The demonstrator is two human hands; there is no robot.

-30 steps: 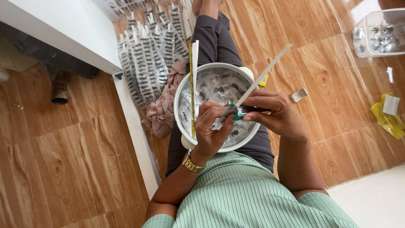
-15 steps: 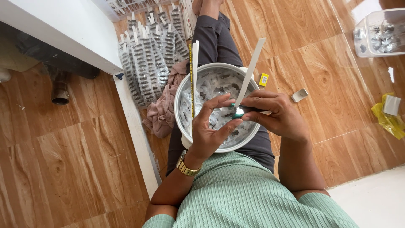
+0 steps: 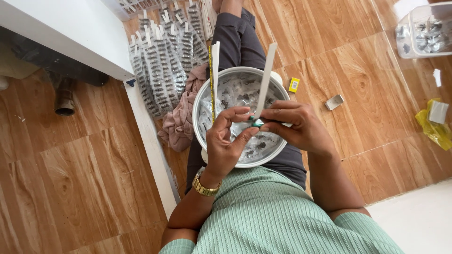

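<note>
Over the white bowl on the lap: a long pale strip, flat and narrow, long axis rising away from the body, slightly tilted. Lower end with small green piece pinched between left hand and right hand, both grips pressed together.

Clear packets with white header strips are lying fanned on the floor beside a small yellow label.

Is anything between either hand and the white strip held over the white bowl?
Nothing visible. The left hand and right hand both pinch the long white strip at its lower end, above the round white bowl of small clear packets.
</note>
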